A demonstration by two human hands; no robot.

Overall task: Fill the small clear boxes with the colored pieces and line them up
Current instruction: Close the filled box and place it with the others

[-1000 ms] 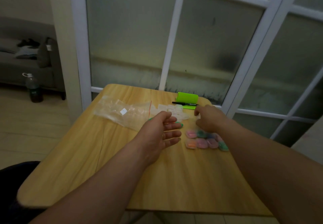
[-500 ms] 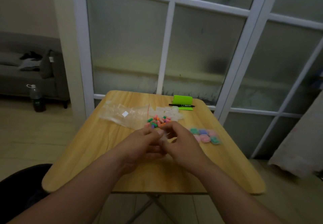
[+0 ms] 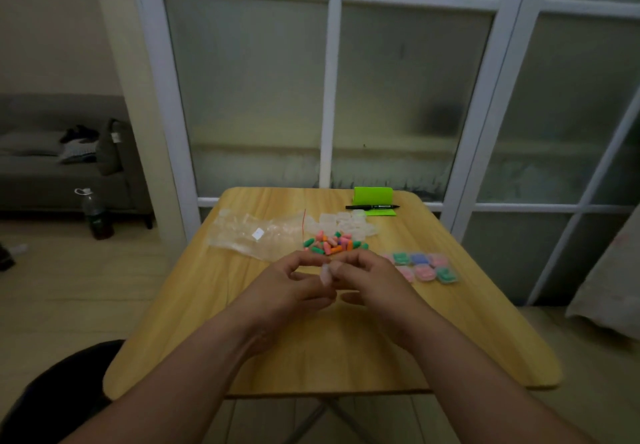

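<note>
Box (image 3: 326, 272) pinched between left hand (image 3: 289, 287), right hand (image 3: 372, 282).

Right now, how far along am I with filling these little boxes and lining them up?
Done: several filled boxes sit in two rows on the right of the table. In hand: your left hand and right hand pinch one small clear box between them. Left: a pile of loose colored pieces and a cluster of empty boxes behind it.
</note>
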